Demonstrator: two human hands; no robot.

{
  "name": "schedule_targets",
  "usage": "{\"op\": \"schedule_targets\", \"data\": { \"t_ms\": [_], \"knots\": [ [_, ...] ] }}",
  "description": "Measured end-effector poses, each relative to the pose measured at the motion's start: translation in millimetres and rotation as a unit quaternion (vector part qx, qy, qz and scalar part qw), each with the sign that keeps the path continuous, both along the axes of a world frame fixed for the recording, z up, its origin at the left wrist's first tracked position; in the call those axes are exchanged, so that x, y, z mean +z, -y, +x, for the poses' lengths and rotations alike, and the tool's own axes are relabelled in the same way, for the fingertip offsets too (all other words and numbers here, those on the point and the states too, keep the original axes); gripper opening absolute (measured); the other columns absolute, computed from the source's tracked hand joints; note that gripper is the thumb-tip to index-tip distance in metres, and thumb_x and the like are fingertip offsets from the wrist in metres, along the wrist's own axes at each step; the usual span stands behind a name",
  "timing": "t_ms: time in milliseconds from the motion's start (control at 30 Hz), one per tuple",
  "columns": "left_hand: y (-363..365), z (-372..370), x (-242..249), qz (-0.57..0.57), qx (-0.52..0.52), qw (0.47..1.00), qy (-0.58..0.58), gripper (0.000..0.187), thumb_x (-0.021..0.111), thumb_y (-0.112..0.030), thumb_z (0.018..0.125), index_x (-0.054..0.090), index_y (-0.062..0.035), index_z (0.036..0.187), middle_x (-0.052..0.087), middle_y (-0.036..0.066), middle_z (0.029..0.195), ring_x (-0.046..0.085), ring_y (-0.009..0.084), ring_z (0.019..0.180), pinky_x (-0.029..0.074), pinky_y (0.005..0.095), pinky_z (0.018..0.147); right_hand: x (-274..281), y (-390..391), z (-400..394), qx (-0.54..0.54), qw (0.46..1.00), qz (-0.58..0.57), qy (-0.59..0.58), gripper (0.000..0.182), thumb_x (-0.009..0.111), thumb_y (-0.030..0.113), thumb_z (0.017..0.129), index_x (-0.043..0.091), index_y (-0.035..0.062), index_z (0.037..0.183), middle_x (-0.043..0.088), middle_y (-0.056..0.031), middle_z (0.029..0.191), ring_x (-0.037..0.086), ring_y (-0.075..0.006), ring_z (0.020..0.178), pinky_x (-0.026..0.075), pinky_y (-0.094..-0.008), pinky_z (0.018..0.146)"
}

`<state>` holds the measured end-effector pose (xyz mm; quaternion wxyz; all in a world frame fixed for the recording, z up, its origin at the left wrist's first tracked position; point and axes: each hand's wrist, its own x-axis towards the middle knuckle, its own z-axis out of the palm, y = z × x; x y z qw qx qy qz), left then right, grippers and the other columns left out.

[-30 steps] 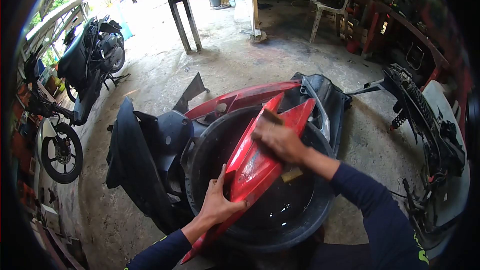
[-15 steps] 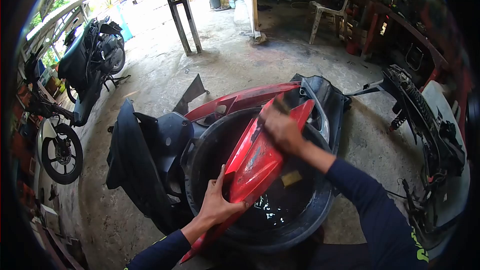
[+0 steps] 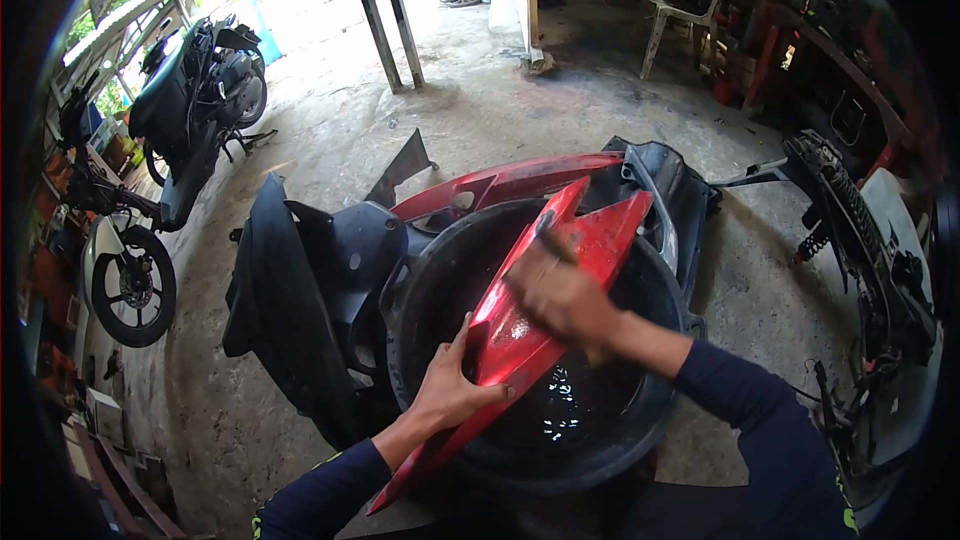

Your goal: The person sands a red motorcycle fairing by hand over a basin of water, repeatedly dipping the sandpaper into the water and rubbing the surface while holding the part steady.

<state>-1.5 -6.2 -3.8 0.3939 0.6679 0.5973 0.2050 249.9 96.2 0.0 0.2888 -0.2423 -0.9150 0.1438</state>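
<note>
Left hand [image 3: 447,392]: thumb and fingers clasping the panel's lower part, a sound hold. Red panel [image 3: 612,228]: over tub [image 3: 565,477]; probably light, stiff, slippery, tips fragile; long axis diagonal, forked end far right, taper near left. Right hand [image 3: 565,298]: fingers round blurred pad [image 3: 555,246], upon panel.

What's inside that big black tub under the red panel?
In the black tub, dark liquid with bright glints shows beside the red panel. The panel and right hand cover much of the middle, so anything beneath them can't be seen.
</note>
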Motion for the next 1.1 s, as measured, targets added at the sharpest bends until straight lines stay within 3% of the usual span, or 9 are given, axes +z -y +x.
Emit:
{"op": "schedule_targets", "data": {
  "t_ms": [67, 133, 167, 267, 333, 600, 900, 1000, 1100],
  "knots": [
    [1, -2, -2, -0.014, 0.005, 1.0, 0.003, 0.132, 0.087, -0.048, 0.063, 0.017, -0.0028, 0.166, 0.057, 0.029, 0.124, 0.057, 0.0386, 0.117, 0.043, 0.0426, 0.11, -21, -28, 2, -0.126, 0.983, 0.13, -0.007, 0.035, 0.057, 0.013, 0.096, 0.067, -0.0076, 0.122, 0.064, -0.0243, 0.135, 0.056, -0.0409, 0.135, 0.031, -0.0576, 0.122],
    [-5, -4, -13, -0.002, -0.004, 1.0, 0.025, 0.131, 0.087, -0.048, 0.063, 0.019, -0.0026, 0.165, 0.057, 0.029, 0.124, 0.057, 0.0391, 0.115, 0.044, 0.0426, 0.108, 7, 12, -13, -0.015, 0.997, 0.053, 0.047, 0.038, 0.055, 0.016, 0.1, 0.067, -0.0037, 0.13, 0.066, -0.0255, 0.132, 0.052, -0.0445, 0.138, 0.032, -0.0498, 0.124],
    [-3, -2, -12, 0.01, -0.008, 0.999, 0.03, 0.132, 0.088, -0.048, 0.063, 0.019, -0.0017, 0.165, 0.057, 0.028, 0.12, 0.057, 0.039, 0.115, 0.045, 0.0422, 0.107, -10, 35, -33, -0.034, 0.992, 0.108, -0.056, 0.032, 0.056, 0.014, 0.097, 0.069, -0.0037, 0.12, 0.067, -0.024, 0.13, 0.054, -0.0444, 0.136, 0.031, -0.0513, 0.124],
    [-1, 0, -3, 0.009, 0.008, 1.0, 0.023, 0.131, 0.087, -0.048, 0.062, 0.02, -0.0017, 0.165, 0.058, 0.027, 0.117, 0.058, 0.0383, 0.114, 0.045, 0.0422, 0.107, 11, 12, -15, -0.004, 0.999, 0.042, -0.022, 0.03, 0.056, 0.013, 0.096, 0.069, -0.0037, 0.118, 0.068, -0.0219, 0.13, 0.058, -0.0428, 0.131, 0.038, -0.0548, 0.12],
    [-1, 4, 5, 0.011, 0.014, 1.0, 0.01, 0.131, 0.087, -0.048, 0.062, 0.02, -0.0027, 0.165, 0.057, 0.028, 0.117, 0.058, 0.0382, 0.114, 0.046, 0.0422, 0.105, 6, -31, -7, -0.133, 0.982, 0.135, -0.013, 0.031, 0.056, 0.014, 0.093, 0.068, -0.0036, 0.115, 0.069, -0.0241, 0.122, 0.063, -0.0432, 0.122, 0.045, -0.0527, 0.113],
    [-1, 7, 8, 0.02, 0.021, 1.0, 0.012, 0.128, 0.086, -0.046, 0.062, 0.024, -0.0009, 0.164, 0.058, 0.028, 0.116, 0.059, 0.0383, 0.111, 0.047, 0.0408, 0.105, 9, -2, -20, -0.068, 0.996, 0.057, 0.023, 0.037, 0.059, 0.019, 0.099, 0.067, 0.0013, 0.13, 0.063, -0.0256, 0.136, 0.051, -0.0428, 0.14, 0.032, -0.0537, 0.123],
    [-6, 3, -4, 0.002, 0.006, 1.0, 0.026, 0.128, 0.087, -0.049, 0.063, 0.023, -0.0031, 0.165, 0.058, 0.028, 0.116, 0.06, 0.0385, 0.11, 0.046, 0.0421, 0.107, -1, -7, -12, -0.056, 0.989, 0.136, 0.001, 0.035, 0.06, 0.018, 0.096, 0.067, -0.0043, 0.122, 0.066, -0.0232, 0.131, 0.061, -0.0439, 0.127, 0.034, -0.0595, 0.12],
    [-10, 4, -6, 0.008, 0.008, 0.999, 0.031, 0.123, 0.088, -0.045, 0.064, 0.029, -0.0031, 0.163, 0.063, 0.028, 0.12, 0.062, 0.0377, 0.113, 0.046, 0.0415, 0.106, -16, -20, -8, -0.109, 0.983, 0.148, 0.013, 0.038, 0.059, 0.02, 0.098, 0.065, -0.0039, 0.127, 0.064, -0.0223, 0.136, 0.057, -0.0451, 0.133, 0.028, -0.0571, 0.123],
    [-8, 7, 15, -0.02, -0.005, 0.994, 0.105, 0.11, 0.087, -0.038, 0.067, 0.037, 0.0, 0.157, 0.068, 0.025, 0.12, 0.066, 0.036, 0.114, 0.047, 0.0406, 0.106, -5, 51, -32, -0.019, 0.995, 0.098, 0.006, 0.049, 0.058, 0.022, 0.099, 0.058, 0.0054, 0.146, 0.06, -0.0165, 0.146, 0.046, -0.0438, 0.145, 0.032, -0.051, 0.124]
  ]
}}
